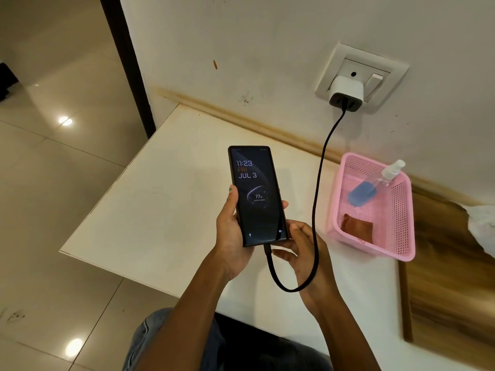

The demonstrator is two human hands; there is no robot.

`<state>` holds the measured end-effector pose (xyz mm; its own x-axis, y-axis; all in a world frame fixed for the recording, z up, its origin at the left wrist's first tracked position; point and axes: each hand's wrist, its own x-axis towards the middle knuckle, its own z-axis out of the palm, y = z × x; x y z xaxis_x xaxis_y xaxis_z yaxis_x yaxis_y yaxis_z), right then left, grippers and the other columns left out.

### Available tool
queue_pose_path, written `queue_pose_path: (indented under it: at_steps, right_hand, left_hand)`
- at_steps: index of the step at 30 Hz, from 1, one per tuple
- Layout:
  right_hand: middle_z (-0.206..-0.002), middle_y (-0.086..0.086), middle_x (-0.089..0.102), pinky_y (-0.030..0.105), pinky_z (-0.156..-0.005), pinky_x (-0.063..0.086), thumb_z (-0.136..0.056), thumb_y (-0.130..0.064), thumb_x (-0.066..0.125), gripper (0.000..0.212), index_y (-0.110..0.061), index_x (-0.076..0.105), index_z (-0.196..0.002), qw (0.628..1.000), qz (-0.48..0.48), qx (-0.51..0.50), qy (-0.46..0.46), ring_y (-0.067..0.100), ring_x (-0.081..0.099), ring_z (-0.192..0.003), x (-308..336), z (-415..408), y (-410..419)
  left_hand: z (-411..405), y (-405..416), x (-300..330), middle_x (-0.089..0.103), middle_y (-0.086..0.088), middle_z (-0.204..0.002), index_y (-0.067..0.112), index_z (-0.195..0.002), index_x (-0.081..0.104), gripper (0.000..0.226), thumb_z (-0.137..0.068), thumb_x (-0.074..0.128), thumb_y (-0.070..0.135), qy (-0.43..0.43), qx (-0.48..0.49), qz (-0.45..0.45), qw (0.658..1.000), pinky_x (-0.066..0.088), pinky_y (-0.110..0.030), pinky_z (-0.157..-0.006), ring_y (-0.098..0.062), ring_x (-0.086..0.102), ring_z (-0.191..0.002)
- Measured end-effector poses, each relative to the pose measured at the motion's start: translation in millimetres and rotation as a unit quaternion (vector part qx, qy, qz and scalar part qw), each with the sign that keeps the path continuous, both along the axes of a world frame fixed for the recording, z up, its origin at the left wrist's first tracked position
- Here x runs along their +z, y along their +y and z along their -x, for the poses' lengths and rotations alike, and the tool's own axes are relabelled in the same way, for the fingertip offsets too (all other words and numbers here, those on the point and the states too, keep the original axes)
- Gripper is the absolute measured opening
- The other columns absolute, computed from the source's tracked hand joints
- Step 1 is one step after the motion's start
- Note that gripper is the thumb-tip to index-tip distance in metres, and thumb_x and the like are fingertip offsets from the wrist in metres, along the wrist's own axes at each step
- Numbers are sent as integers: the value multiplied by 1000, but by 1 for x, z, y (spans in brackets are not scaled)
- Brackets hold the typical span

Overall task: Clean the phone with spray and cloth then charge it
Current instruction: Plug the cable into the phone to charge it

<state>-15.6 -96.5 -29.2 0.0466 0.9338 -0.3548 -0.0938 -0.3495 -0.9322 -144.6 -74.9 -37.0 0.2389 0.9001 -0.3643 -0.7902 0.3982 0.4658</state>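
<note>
The phone (254, 195) is a thin, rigid slab with a glass face; judge it light, smooth-sided, and fragile if dropped. The best hold appears to be across the long edges at the lower half, clear of the screen and of the port at the bottom edge.

The left hand (231, 236) cradles the phone above the white bench (150, 210), grip closed around it: thumb on the left edge, fingertips showing at the right edge. The screen is lit, showing 11:23, FRI, JUL 3 and a 77% charge reading, in a dark case or frame.

At 6 o'clock of the phone, the black braided cable (318, 188) is seated in the port. The right hand (300, 250) sits beside the plug, fingers loosely curled; whether they pinch the connector cannot be told.

The cable loops up toward 1 o'clock to the white charger (347, 89) in the wall socket (348, 60).

At 3 o'clock, the pink basket (401, 245) holds the spray bottle (375, 186) and brown cloth (357, 227).
</note>
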Motion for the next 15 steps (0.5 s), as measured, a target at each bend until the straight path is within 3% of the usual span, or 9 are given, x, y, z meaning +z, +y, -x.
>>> queue_pose_path:
  at_steps: [5, 8, 15]
  right_hand:
    - [-89, 3, 74, 27, -63, 56, -76, -37, 54, 34, -15, 64, -101, 996, 29, 11, 80, 21, 71, -82, -4, 1, -3]
    - [-102, 8, 72, 34, -74, 58, -78, -35, 56, 35, -16, 66, -106, 991, 30, 7, 130, 26, 69, -94, -6, 2, -5]
    - [-102, 5, 73, 28, -71, 58, -86, -21, 49, 31, -11, 61, -112, 978, 48, -17, 200, 22, 69, -95, -5, 7, -6]
  left_hand:
    - [0, 0, 0, 71, -10, -110, 24, -123, 57, 55, -95, 26, 58, 3, 11, 3, 1000, 50, -48, -91, -28, 68, -99]
    - [2, 1, 0, 71, -10, -109, 24, -126, 56, 56, -95, 25, 59, 5, 20, 4, 1000, 53, -44, -86, -27, 68, -99]
    - [3, 0, 3, 66, -17, -115, 20, -135, 50, 61, -94, 26, 59, 9, 26, 12, 1000, 55, -39, -81, -27, 66, -97]
